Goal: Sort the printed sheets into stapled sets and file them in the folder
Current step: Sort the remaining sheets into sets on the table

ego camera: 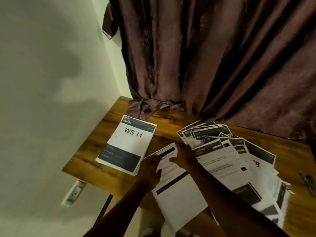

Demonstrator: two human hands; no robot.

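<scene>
A neat stack of printed sheets (127, 146), its top page reading "WS 11", lies at the left of the wooden table (167, 127). Several loose printed sheets (227, 151) are fanned out across the right side. In front of me lies a single printed sheet (179, 194), partly over the table's near edge. My left hand (151, 170) grips its left edge, thumb on top. My right hand (184, 155) presses on its upper part, fingers spread, where it meets the fanned sheets. No folder or stapler shows.
A brown curtain (213, 57) hangs behind the table, its hem bunched on the far edge. Pens (307, 182) lie at the right edge. A wall socket (73, 194) sits on the pale wall below the table's left edge.
</scene>
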